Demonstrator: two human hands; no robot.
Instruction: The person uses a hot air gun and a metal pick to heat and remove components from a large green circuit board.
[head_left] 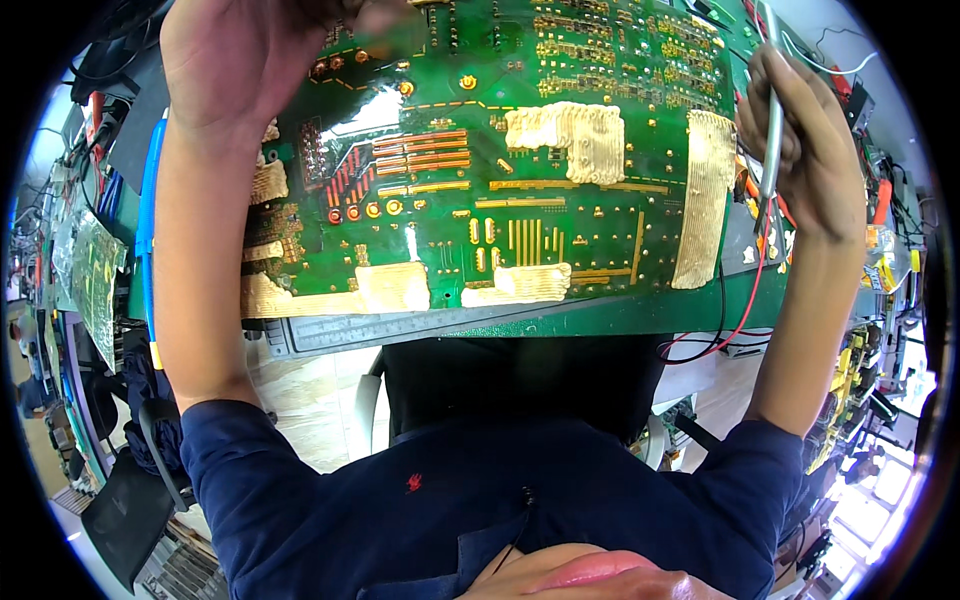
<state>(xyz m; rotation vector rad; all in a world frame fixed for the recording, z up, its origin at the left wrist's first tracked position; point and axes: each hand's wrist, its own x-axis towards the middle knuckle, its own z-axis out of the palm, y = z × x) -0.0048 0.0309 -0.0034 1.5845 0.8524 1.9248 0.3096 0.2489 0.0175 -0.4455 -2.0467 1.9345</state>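
A large green circuit board (440, 225) lies in front of me, with gold-coloured parts and tracks. Ribbed cream-coloured patches (708, 200) cover several of its areas. My left hand (235, 60) is over the board's far left part; its fingers are blurred and partly cut off by the upper edge, so their hold cannot be made out. At the board's right side, my right hand (815, 135) is closed around a slim silver pen-like tool (773, 130). The tool stands nearly upright with its dark tip down, beside the board.
A red wire (752, 290) and a black wire (722, 300) hang at the right over the green table mat (600, 318). A grey tray-like piece (330, 330) shows under the board's near edge. Another circuit board (98, 285) is at the left, near a black chair (125, 520).
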